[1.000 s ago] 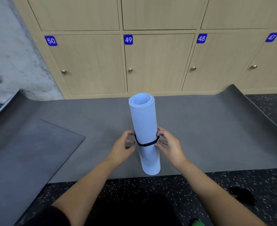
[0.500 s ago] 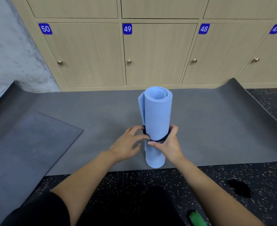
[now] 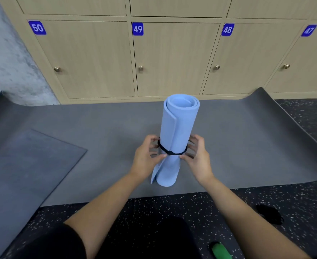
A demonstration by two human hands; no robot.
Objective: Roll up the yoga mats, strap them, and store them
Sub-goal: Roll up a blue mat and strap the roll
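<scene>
Head view, mid-frame: upright cylindrical blue foam roll [image 3: 181,126] cinched by thin black strap [image 3: 171,152], pinched by left hand [image 3: 146,158] and right hand [image 3: 198,158].

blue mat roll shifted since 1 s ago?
Yes. The blue mat roll has tipped rightward at its top, away from locker 49's knob toward locker 48.

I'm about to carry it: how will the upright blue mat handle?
Probably tippy: the blue mat stands tall on one narrow end. Likely light and squashy: the strap pinches its waist. The outer flap flares below the strap, so it may loosen.
</scene>
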